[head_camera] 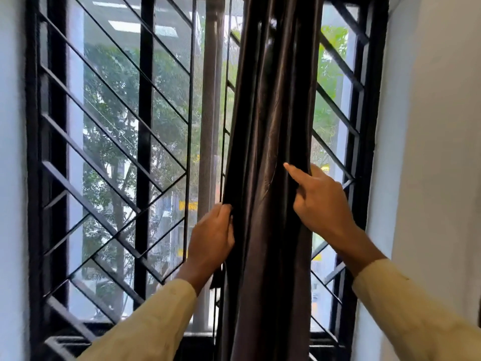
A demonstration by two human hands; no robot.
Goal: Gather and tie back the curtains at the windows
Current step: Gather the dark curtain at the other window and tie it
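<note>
Cream sleeves (145, 327) fill the bottom corners. My left hand (212, 235) curls round the left edge of the dark curtain (270, 126), fingertips lost in its folds. My right hand (321, 201) pinches the right edge, forefinger stretched across the front. Bunched before the window grille (117, 142), the curtain is cut off above and below.

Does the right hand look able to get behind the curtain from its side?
Probably yes: the right hand sits at the curtain's right edge, thumb tucked behind it, nothing beside but the window grille.
</note>
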